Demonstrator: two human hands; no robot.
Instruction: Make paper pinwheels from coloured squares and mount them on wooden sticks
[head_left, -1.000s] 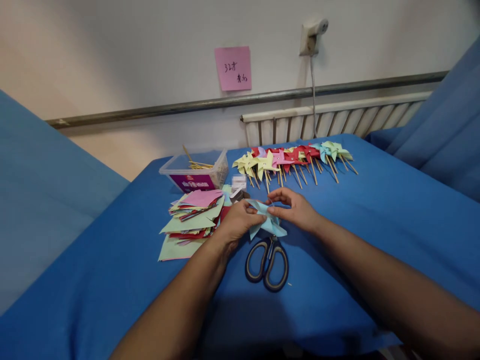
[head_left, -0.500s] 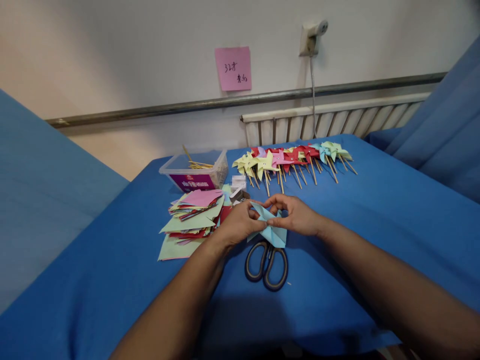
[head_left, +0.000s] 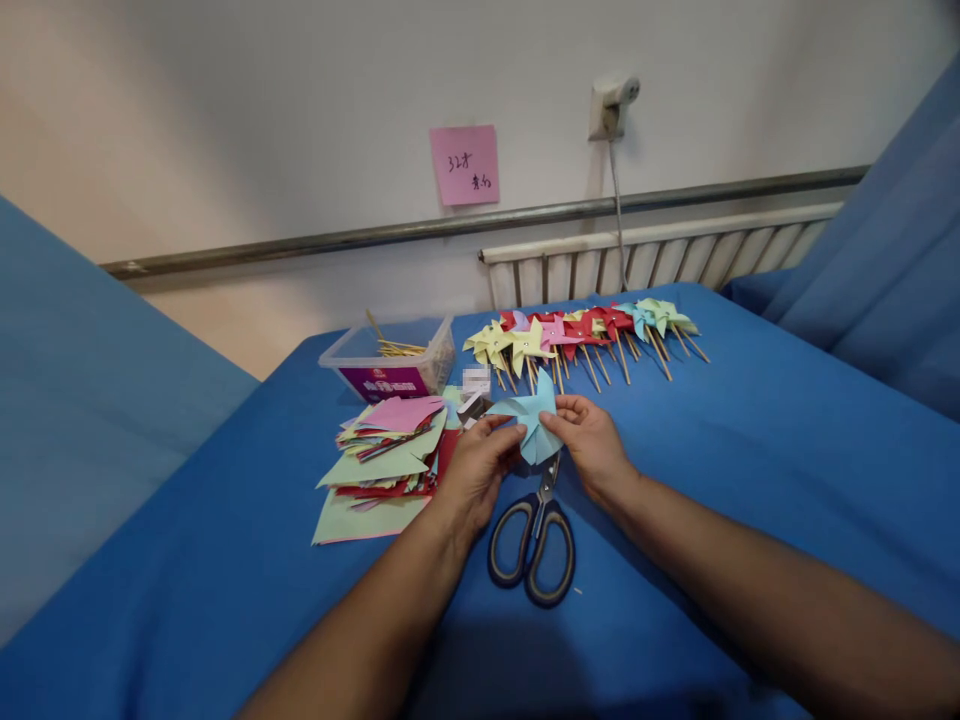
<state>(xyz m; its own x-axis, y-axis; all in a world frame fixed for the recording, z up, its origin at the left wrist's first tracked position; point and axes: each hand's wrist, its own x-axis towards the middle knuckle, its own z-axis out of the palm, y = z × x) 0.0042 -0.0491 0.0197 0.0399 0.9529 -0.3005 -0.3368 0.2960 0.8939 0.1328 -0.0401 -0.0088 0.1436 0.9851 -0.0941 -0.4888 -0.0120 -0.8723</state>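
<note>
A light-blue paper pinwheel (head_left: 535, 422) is held up over the table between my two hands, its blades folded in toward the middle. My left hand (head_left: 484, 462) pinches it from the left, thumb in front. From the right, my right hand (head_left: 594, 440) grips its edge, with the thumb near the centre. Just below lie scissors (head_left: 534, 545) with dark handles toward me; the pinwheel partly covers their blades. Beyond my left hand is a small open box (head_left: 472, 406), its contents too small to make out.
Stacked coloured paper (head_left: 382, 465) lies left of my left hand, behind it a clear plastic tub (head_left: 439, 352) holding wooden sticks. Several finished pinwheels (head_left: 574, 330) on sticks lie at the back. A radiator (head_left: 660, 245) and a metal rail (head_left: 360, 238) run along the wall.
The pinwheel has been turned and lifted, so its folded blades now face me. My fingers have moved from its middle out to its sides, and more of the scissors shows.
</note>
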